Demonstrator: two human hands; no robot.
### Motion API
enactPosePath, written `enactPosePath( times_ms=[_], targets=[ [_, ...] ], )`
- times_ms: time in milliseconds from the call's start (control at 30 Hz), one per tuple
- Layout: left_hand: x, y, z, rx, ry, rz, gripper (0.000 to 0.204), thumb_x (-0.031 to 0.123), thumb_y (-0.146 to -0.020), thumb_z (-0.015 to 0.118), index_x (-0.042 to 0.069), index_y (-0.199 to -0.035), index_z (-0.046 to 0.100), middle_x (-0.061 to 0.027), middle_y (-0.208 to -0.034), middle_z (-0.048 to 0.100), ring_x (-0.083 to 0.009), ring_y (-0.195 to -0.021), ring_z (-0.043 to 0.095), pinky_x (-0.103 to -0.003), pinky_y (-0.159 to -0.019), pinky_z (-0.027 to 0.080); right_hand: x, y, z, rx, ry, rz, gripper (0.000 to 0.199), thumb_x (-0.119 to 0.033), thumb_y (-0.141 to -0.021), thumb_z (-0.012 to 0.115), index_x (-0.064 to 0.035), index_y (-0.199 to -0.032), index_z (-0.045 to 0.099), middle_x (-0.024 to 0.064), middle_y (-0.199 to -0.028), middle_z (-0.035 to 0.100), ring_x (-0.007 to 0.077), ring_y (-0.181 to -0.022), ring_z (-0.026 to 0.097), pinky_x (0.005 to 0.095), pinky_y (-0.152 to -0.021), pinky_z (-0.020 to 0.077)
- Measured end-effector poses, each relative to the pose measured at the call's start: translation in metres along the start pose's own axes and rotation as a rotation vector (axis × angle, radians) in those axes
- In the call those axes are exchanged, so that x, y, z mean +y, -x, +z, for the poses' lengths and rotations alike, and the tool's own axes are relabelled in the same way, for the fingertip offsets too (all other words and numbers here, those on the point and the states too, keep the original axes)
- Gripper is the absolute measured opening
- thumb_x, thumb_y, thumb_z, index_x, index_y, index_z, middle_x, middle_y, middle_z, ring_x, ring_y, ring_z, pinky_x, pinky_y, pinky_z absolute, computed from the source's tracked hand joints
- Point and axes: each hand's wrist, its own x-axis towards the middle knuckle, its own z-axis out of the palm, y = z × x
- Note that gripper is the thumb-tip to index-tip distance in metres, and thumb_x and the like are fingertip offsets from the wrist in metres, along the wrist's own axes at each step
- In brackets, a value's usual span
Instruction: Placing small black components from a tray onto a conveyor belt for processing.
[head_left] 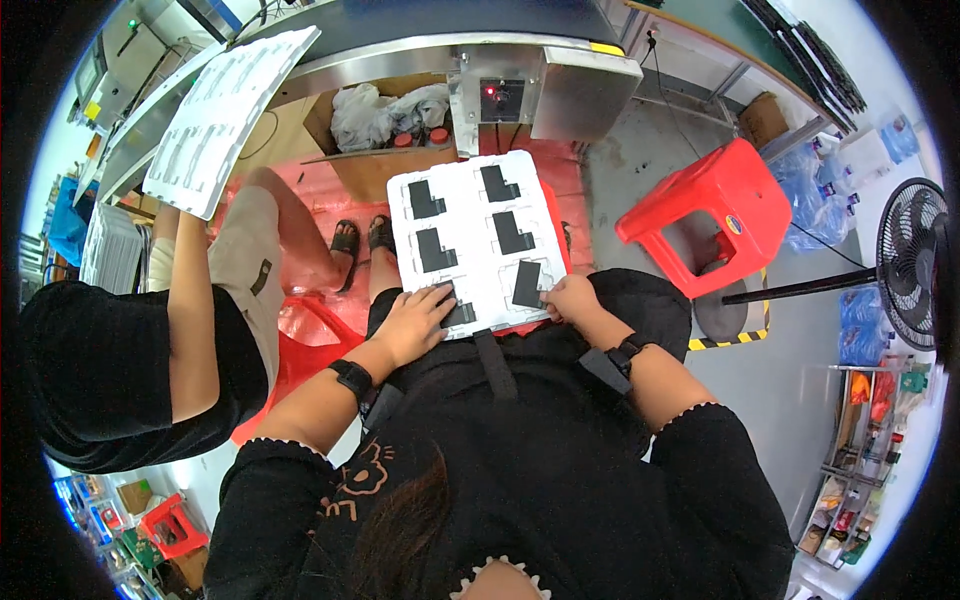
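A white molded plastic tray [474, 225] rests on my lap, with flat black notched pieces such as this far-left black piece [425, 199] in its pockets, set in two columns. At the near right, my right hand [574, 301] pinches the edge of a black rectangular piece [527, 284], which sits slightly askew over its pocket. My left hand [416, 326] lies with fingers stretched out over the tray's near-left corner, partly covering another black piece [460, 314]. Whether those fingers press on that piece or only on the tray, I cannot tell.
Ahead runs a conveyor [430, 28] with a metal control box [585, 95]. A co-worker at left holds another white tray [228, 115]. A red stool [715, 220] and a black fan [912, 265] stand at right. Under the conveyor sits a cardboard box [375, 172].
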Motion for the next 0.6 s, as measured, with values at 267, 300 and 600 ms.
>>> enactPosePath(
  times_ms=[267,300,600],
  targets=[
    [-0.001,0.003,0.001,-0.081,-0.27,-0.001,0.046,0.022,-0.077,0.056,0.012,-0.121,0.047,-0.0075,-0.135,0.032,-0.0267,-0.123,0.031,-0.049,-0.096,0.026,-0.01,-0.003,-0.024,-0.059,-0.156,-0.145,0.012,-0.006,-0.07,0.064,0.0034,-0.067,0.057,0.0113,-0.058,0.058,0.0177,-0.048,0.057,0.031,-0.043,0.0448],
    [-0.001,0.003,0.004,-0.075,-0.253,0.001,0.045,0.022,-0.078,0.055,0.011,-0.12,0.047,-0.0081,-0.134,0.033,-0.0266,-0.123,0.031,-0.049,-0.096,0.026,-0.01,-0.003,-0.023,-0.081,-0.137,-0.156,0.013,-0.009,-0.073,0.062,0.0028,-0.069,0.057,0.0095,-0.057,0.057,0.0164,-0.046,0.055,0.0299,-0.041,0.0438],
    [-0.005,0.009,-0.002,-0.072,-0.222,-0.041,0.036,0.021,-0.077,0.055,0.007,-0.109,0.054,-0.0119,-0.125,0.043,-0.0271,-0.119,0.036,-0.045,-0.095,0.03,-0.001,-0.007,-0.009,-0.052,0.136,-0.019,0.028,-0.022,-0.071,0.064,0.0061,-0.066,0.06,0.0131,-0.052,0.057,0.0233,-0.047,0.059,0.034,-0.046,0.0472]
  ],
)
